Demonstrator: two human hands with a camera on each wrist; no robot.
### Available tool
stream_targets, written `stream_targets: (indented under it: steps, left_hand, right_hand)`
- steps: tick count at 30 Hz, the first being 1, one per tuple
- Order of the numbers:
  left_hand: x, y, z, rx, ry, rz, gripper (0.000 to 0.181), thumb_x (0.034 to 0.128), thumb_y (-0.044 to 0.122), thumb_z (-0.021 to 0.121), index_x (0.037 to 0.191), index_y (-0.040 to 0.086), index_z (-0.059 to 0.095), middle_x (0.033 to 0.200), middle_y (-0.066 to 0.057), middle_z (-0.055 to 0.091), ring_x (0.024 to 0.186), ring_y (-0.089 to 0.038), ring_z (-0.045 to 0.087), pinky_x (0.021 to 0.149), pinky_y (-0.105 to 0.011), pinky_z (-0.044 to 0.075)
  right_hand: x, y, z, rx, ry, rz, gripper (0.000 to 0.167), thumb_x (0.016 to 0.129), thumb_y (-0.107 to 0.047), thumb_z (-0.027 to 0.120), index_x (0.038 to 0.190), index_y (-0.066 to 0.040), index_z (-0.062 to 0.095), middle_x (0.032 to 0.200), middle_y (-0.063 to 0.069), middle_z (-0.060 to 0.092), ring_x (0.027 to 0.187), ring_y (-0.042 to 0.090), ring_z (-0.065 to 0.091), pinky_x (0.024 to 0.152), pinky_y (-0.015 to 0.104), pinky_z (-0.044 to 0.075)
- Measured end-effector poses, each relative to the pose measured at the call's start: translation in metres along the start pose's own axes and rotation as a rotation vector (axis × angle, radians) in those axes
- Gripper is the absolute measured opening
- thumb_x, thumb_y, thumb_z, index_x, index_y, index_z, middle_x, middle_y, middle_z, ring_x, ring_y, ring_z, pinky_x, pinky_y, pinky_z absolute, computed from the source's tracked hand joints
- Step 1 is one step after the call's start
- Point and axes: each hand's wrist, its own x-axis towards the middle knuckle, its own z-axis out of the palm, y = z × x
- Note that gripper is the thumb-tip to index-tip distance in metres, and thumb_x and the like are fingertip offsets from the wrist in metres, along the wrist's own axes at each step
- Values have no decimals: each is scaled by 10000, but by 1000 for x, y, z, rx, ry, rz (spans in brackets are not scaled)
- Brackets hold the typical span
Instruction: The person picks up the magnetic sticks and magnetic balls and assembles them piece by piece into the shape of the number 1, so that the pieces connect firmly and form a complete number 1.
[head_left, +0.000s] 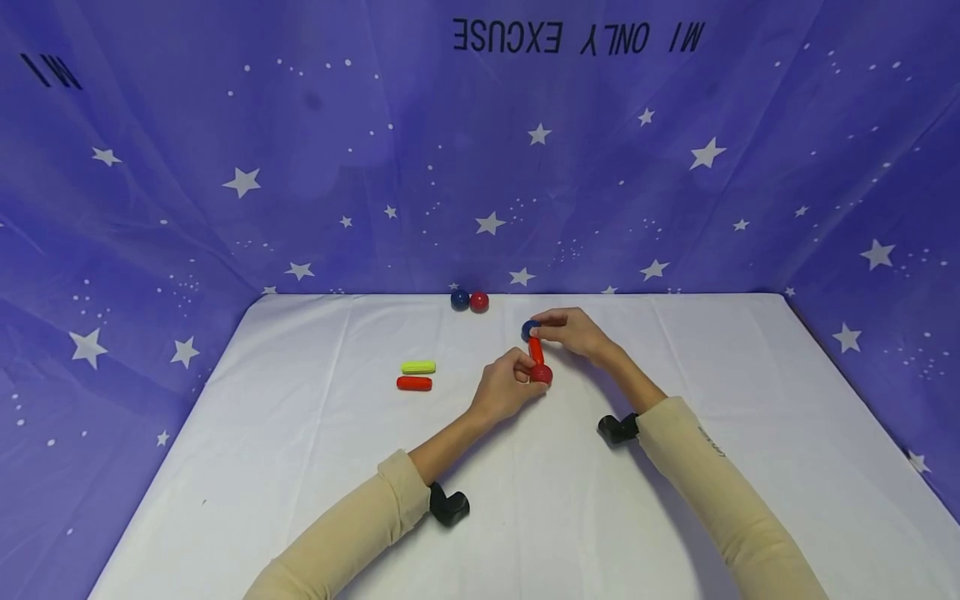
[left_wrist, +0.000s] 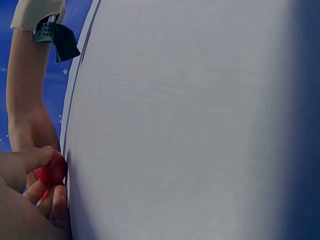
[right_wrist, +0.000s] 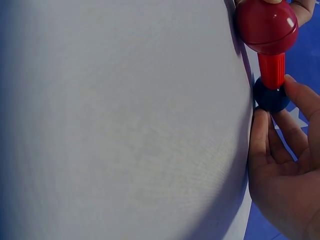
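Both my hands hold a dumbbell-shaped piece [head_left: 536, 352] toward the far side of a white table [head_left: 525, 517], near its middle from left to right. Its long axis runs near to far, the far end leaning slightly left. A red ball [right_wrist: 266, 30] forms the near end, a blue ball [right_wrist: 271, 98] the far end, with a bright red rod [right_wrist: 272, 70] between. My left hand [head_left: 508, 385] pinches the red ball between thumb and fingers; my right hand [head_left: 576, 331] pinches the blue ball.

From above, my fingers partly cover both balls. The left wrist view hides the blue ball, and the right wrist view cuts off the red ball's top. I cannot tell how deep the rod sits in either ball. The red ball is glossy with a thin seam; the rod is ribbed lengthwise; the blue ball is dark.

To the left lie 1 yellow-green rod [head_left: 418, 367] and, nearer, 1 loose red rod [head_left: 414, 383]. At the far edge, a loose blue ball [head_left: 460, 301] sits left of a loose red ball [head_left: 479, 302].
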Motion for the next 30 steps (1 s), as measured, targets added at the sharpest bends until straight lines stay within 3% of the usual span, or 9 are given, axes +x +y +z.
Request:
stream_targets:
  steps: [8, 17, 23, 27, 30]
  left_hand:
    - [0, -1, 0, -6, -3, -10, 282, 836, 120, 815, 1042, 50, 636, 904, -23, 688, 767, -113, 609, 715, -252, 491]
    - [0, -1, 0, -14, -4, -8, 286, 835, 125, 815, 1042, 55, 630, 904, -22, 677, 765, -107, 595, 715, -248, 482]
    - [0, 0, 1, -7, 3, -1, 290, 826, 120, 820, 1036, 57, 631, 897, -24, 676, 763, -100, 590, 716, -249, 473]
    - [0, 1, 1, -2, 3, 0, 290, 829, 124, 818, 1040, 56, 631, 895, -25, 679, 766, -104, 590, 717, -255, 470]
    - [0, 0, 0, -3, 2, -2, 292, 830, 130, 818, 1038, 55, 628, 884, -21, 672, 765, -113, 584, 710, -258, 468]
  right_hand:
    - [0, 0, 0, -7, 1, 0, 456, 900, -293, 748, 1287, -66, 669, 1233, 143, 651, 1170, 301, 560, 948, 444, 460]
    - [-4, -3, 2, 5, -6, -9, 505, 925, -283, 726, 1355, -46, 609, 1313, 169, 609, 1239, 333, 529, 1032, 496, 411]
    - [-15, -5, 0, -5, 43, -38, 509, 943, -251, 706, 1376, -23, 565, 1343, 213, 574, 1287, 391, 496, 1032, 518, 417]
    - [-25, -1, -3, -13, 81, -58, 458, 951, -214, 702, 1339, 1, 588, 1285, 215, 607, 1220, 394, 553, 998, 505, 449]
    - [-34, 2, -5, 18, 68, -55, 416, 965, -199, 685, 1309, 21, 603, 1220, 198, 648, 1147, 357, 603, 963, 473, 473]
